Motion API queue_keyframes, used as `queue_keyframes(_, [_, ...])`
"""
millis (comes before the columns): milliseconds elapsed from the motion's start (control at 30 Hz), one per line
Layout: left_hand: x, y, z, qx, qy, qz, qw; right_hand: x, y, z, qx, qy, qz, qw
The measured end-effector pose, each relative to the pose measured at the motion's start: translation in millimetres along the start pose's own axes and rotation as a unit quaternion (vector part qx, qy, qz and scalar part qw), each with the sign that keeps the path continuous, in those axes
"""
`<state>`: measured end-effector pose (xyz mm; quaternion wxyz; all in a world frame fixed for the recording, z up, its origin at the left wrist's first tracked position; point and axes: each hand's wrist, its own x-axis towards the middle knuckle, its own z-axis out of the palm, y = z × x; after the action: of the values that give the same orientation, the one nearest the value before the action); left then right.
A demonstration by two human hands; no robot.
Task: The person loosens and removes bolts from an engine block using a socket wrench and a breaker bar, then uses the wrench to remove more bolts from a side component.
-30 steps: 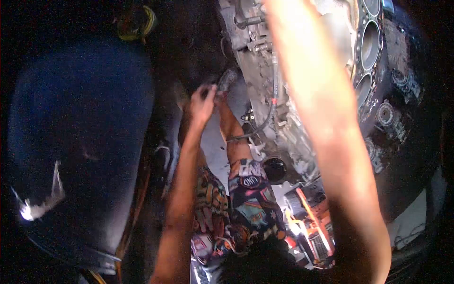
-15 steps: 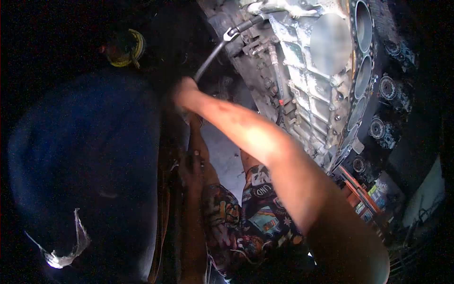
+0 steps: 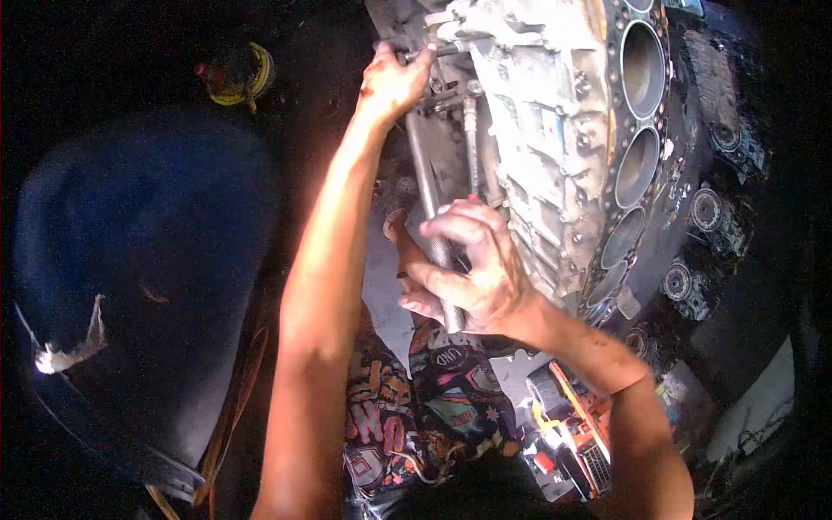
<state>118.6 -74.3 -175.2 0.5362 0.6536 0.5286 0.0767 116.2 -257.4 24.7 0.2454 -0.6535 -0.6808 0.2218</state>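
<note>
A long steel breaker bar (image 3: 421, 160) hangs beside the engine block (image 3: 550, 130), its knurled handle end pointing down towards me. My left hand (image 3: 394, 82) is closed around the bar's head end, where a socket extension (image 3: 452, 49) runs across to the block's side. The fingers partly cover the head. Lower down, my right hand (image 3: 481, 273) curls around the knurled handle, thumb side and fingertips on opposite sides of it. A short hose-like rod (image 3: 471, 143) with a red end lies along the block, just above my right hand.
Round cylinder bores (image 3: 641, 69) line the block's right face. Dark round machine parts (image 3: 706, 211) lie on the floor at right. Orange and yellow tools (image 3: 572, 416) sit below. A dark blue rounded cover (image 3: 139, 260) fills the left, with a yellow-rimmed container (image 3: 243, 78) beyond.
The bar has swung from slanting down-left to nearly upright in view. My left hand has come up from below onto its head. My right hand has moved right and down with the handle.
</note>
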Motion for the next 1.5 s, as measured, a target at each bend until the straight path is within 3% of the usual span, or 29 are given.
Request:
queue_keyframes(67, [22, -10, 21, -0.259, -0.048, -0.122, 0.957, -10, -5, -2, 0.013, 0.018, 0.083, 0.996])
queue_keyframes(100, [3, 16, -4, -0.383, -0.083, -0.198, 0.898, -12, -19, -1, 0.091, 0.008, 0.175, 0.980])
queue_keyframes(133, [16, 1, 2, -0.433, -0.117, -0.216, 0.867, -19, -27, 1, 0.170, -0.001, 0.264, 0.949])
queue_keyframes(167, [14, 1, 4, -0.431, -0.094, -0.212, 0.872, -26, -28, 0, 0.114, -0.005, 0.240, 0.964])
queue_keyframes(233, [11, 4, 6, -0.392, -0.065, -0.196, 0.896, -53, -24, 12, 0.212, 0.009, 0.229, 0.950])
queue_keyframes(300, [2, 7, 8, -0.376, -0.043, -0.168, 0.910, -71, -29, 18, 0.460, 0.012, 0.334, 0.823])
queue_keyframes(400, [-11, 10, 16, -0.409, 0.000, -0.150, 0.900, -86, -16, 42, 0.471, 0.041, 0.482, 0.738])
queue_keyframes(500, [4, -12, 27, -0.367, 0.051, -0.160, 0.915, -92, 20, 57, 0.343, 0.041, 0.481, 0.806])
queue_keyframes(533, [16, -28, 30, -0.330, 0.064, -0.151, 0.930, -92, 27, 54, 0.364, 0.004, 0.507, 0.781])
queue_keyframes(567, [2, -2, 17, -0.328, 0.113, -0.177, 0.921, -85, 30, 36, 0.376, -0.032, 0.507, 0.775])
queue_keyframes(600, [-1, 0, -3, -0.281, 0.115, -0.205, 0.931, -82, 28, 25, 0.352, -0.039, 0.497, 0.792])
queue_keyframes(667, [-28, 4, -32, -0.343, 0.160, -0.165, 0.911, -88, 25, 23, 0.393, -0.076, 0.484, 0.778])
queue_keyframes(733, [-69, 21, -49, -0.351, 0.211, -0.093, 0.908, -102, 28, 34, 0.362, -0.209, 0.509, 0.752])
queue_keyframes(767, [-82, 13, -56, -0.284, 0.191, -0.084, 0.936, -120, 29, 50, 0.377, -0.206, 0.484, 0.762])
queue_keyframes(833, [-106, -13, -43, -0.292, 0.174, -0.043, 0.939, -153, 30, 70, 0.342, -0.205, 0.513, 0.760])
queue_keyframes(867, [-125, -11, -34, -0.254, 0.153, -0.093, 0.951, -171, 29, 76, 0.325, -0.204, 0.531, 0.755])
queue_keyframes(900, [-136, -32, -20, -0.209, 0.150, -0.029, 0.966, -189, 29, 78, 0.301, -0.171, 0.549, 0.760])
queue_keyframes(933, [-147, -57, -1, -0.184, 0.153, -0.030, 0.970, -208, 28, 75, 0.274, -0.139, 0.568, 0.763])
queue_keyframes(967, [-162, -55, 16, -0.164, 0.142, -0.040, 0.975, -224, 26, 68, 0.244, -0.135, 0.574, 0.770])
queue_keyframes(1000, [-177, -57, 32, -0.240, 0.108, -0.137, 0.955, -240, 22, 60, 0.211, -0.132, 0.580, 0.776])
queue_keyframes(1033, [-192, -41, 42, -0.365, 0.069, -0.230, 0.900, -264, 17, 56, 0.192, -0.133, 0.581, 0.780])
queue_keyframes(1067, [-204, -78, 66, -0.323, 0.078, -0.186, 0.925, -284, 11, 53, 0.170, -0.135, 0.581, 0.784])
queue_keyframes(1133, [-236, -54, 71, -0.335, 0.107, -0.233, 0.907, -296, 1, 39, 0.137, -0.191, 0.603, 0.762])
queue_keyframes(1200, [-262, -37, 57, -0.405, 0.153, -0.267, 0.861, -303, 2, 38, 0.102, -0.198, 0.586, 0.779])
queue_keyframes(1267, [-281, -43, 40, -0.412, 0.232, -0.276, 0.837, -312, 11, 58, 0.066, -0.163, 0.533, 0.828])
queue_keyframes(1300, [-289, -56, 31, -0.391, 0.250, -0.290, 0.837, -314, 17, 72, 0.051, -0.142, 0.504, 0.850])
queue_keyframes(1400, [-323, -213, 13, -0.084, 0.275, -0.280, 0.916, -290, 40, 120, 0.138, -0.208, 0.533, 0.808])
queue_keyframes(1467, [-295, -247, 2, -0.204, 0.298, -0.485, 0.796, -306, 58, 186, 0.130, -0.229, 0.530, 0.806])
queue_keyframes(1500, [-281, -264, 12, -0.196, 0.313, -0.461, 0.807, -304, 67, 210, 0.133, -0.252, 0.544, 0.789])
